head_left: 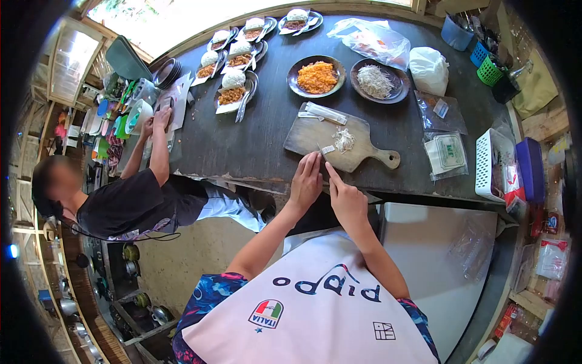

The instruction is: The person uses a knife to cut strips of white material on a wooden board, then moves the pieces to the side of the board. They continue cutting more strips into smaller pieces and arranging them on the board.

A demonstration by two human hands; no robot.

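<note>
Dark, scuffed wood makes up the tabletop beneath a pale, paddle-shaped cutting board, laid flat, likely as firm backing for slicing. Small white pieces sit by its near edge, beside loose, thin shreds. The left hand bunches its fingers there, perhaps steadying them; I cannot tell whether its grip pinches any. The right hand's grip looks closed on a small knife, index finger extended, probably for control.

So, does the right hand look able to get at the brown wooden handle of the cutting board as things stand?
Probably yes: the handle sticks out near the right hand, with nothing seen between them, though its fingers seem busy with the small metal knife.
</note>
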